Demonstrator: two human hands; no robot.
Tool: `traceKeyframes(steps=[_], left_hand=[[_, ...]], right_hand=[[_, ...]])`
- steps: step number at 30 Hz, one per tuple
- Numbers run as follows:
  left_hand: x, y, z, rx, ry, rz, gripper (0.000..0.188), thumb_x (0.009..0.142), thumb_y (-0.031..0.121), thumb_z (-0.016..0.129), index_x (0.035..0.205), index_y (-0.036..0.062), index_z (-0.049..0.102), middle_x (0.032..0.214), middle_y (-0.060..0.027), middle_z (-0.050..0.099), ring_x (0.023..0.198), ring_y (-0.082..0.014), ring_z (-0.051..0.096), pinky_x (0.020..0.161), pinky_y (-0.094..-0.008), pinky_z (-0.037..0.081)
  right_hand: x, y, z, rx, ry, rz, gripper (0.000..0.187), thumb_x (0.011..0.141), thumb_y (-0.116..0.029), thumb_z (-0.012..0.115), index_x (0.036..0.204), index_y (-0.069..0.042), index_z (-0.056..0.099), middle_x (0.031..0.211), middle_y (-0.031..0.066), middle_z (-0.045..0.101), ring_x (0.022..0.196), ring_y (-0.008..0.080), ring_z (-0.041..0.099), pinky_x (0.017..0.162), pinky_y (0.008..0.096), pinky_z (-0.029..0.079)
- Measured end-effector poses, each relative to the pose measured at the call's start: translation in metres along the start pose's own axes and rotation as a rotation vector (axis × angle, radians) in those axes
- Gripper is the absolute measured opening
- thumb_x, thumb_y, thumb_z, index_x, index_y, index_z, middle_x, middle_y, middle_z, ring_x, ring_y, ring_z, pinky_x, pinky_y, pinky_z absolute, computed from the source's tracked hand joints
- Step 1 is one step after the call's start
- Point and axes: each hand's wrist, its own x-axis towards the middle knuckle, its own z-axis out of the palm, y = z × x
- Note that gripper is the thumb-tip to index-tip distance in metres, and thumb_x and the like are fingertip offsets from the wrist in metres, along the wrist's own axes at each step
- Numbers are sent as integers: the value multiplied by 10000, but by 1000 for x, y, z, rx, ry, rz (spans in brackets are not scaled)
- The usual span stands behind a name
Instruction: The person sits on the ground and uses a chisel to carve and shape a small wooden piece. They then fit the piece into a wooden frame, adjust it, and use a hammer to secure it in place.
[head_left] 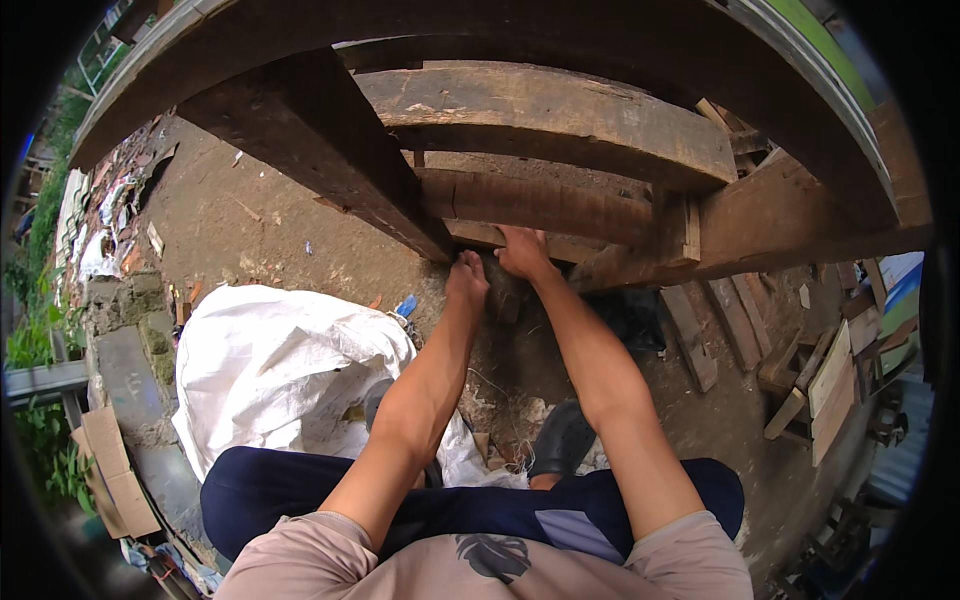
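Observation:
A heavy brown wooden frame stands in front of me, with a thick post (340, 150) slanting down on the left and a horizontal beam (540, 203) low across it. Beneath that beam runs a lower wooden slat (570, 249). My right hand (522, 252) is closed over the slat, its fingertips partly hidden under the beam. Just beside the post's lower end, my left hand (468, 278) has its fingers bent and close together. Whatever it may hold is hidden. Both arms stretch forward between my knees.
A crumpled white woven sack (290, 350) lies at left by my shoe. Loose planks (690, 335) and wood offcuts (815, 385) are scattered at right. A low block wall (130, 350) borders the left side. A thick curved-looking beam (620, 40) passes overhead of my hands.

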Motion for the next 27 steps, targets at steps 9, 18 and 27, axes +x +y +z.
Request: traceKeyframes(steps=[9,18,27], left_hand=[[-38,-2,10,1609,-31,508,397,1075,314,440,1187,-27,609,1117,-238,659,1003,-349,676,854,-401,573],[-9,3,-11,1954,-170,937,391,1074,321,424,1166,-6,620,1156,-243,671,1085,-374,670,794,-441,572],[16,-15,20,-94,140,-14,75,1009,94,553,962,39,574,807,-45,587,713,-150,601,687,-257,576]], right_hand=[[-2,7,2,-23,19,7,643,858,-224,744,1458,-163,519,1510,144,507,1439,331,411,1182,492,280],[0,-3,2,-3,45,-16,647,851,-235,750,1448,-131,526,1507,170,501,1427,350,421,1185,482,296],[0,7,4,-51,48,2,649,862,-244,739,1458,-123,512,1504,178,501,1424,354,426,1181,483,304]])
